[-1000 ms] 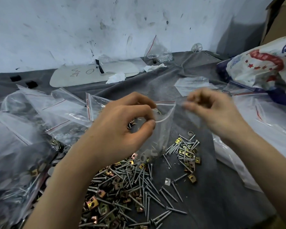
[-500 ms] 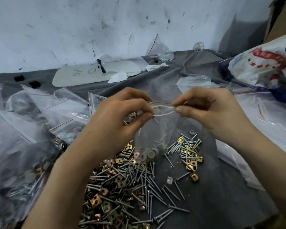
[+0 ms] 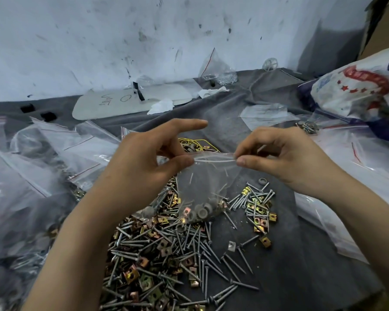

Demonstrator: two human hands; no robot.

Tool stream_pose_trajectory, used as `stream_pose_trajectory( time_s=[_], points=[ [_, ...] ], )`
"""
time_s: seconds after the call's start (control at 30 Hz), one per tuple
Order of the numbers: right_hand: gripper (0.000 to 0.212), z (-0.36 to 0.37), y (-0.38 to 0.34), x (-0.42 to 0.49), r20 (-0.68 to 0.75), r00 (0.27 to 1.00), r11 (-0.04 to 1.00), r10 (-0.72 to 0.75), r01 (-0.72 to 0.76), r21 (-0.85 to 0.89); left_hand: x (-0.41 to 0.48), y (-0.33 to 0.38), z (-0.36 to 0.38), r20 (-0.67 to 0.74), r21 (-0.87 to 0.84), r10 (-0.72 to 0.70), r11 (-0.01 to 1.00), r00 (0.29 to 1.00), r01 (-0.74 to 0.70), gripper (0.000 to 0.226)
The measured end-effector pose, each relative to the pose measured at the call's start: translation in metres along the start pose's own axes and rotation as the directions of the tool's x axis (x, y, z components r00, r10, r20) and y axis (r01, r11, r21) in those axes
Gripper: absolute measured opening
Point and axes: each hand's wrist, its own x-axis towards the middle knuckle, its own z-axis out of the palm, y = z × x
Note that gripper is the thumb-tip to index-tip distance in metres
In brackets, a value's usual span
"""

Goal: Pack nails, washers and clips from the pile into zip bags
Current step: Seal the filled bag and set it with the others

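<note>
Since half a second ago your two hands have drawn apart along the mouth of the zip bag [image 3: 208,182]. They were pinched close together at its middle; now each is at one end of the strip, and the mouth is pulled into a flat line. I judge that you are sealing this bag, so it should be nearly ready to set aside.

In the head view, your left grip [image 3: 148,162] pinches the left end of the strip under the thumb, with the index finger straight and free. Your right grip [image 3: 285,158] pinches the right end between thumb and forefinger. The bag hangs between them above the pile [image 3: 166,254] on the desk [image 3: 290,283], with washers [image 3: 202,213] gathered at its bottom.

Whether the strip is pressed shut along its whole length cannot be told. Nails inside show only faintly through the plastic. The filled bags [image 3: 32,176] on your left are blurred and cut off by the frame edge.
</note>
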Motion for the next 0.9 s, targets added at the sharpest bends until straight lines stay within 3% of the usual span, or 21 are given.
stream_pose_trajectory(
  time_s=[0.13,0.37,0.53,0.9],
  points=[
    [0.010,0.005,-0.003,0.001,0.011,0.998,0.998,-0.060,0.059,0.037,-0.001,0.003,0.001,0.014,-0.024,0.034,0.999,0.999,-0.033,0.052],
    [0.012,0.013,-0.011,0.006,0.026,0.989,0.987,-0.148,0.150,-0.065,0.001,0.009,0.006,0.032,-0.006,0.058,0.998,0.998,-0.058,0.045],
    [0.019,0.016,-0.013,0.006,0.025,0.987,0.980,-0.161,0.162,-0.113,0.003,0.008,0.009,0.029,0.104,0.026,0.994,0.999,-0.029,0.005],
    [0.023,0.020,-0.015,0.008,0.047,0.989,0.988,-0.141,0.144,-0.064,0.005,0.012,0.016,0.034,0.138,0.069,0.988,0.997,-0.073,0.013]
  ],
)
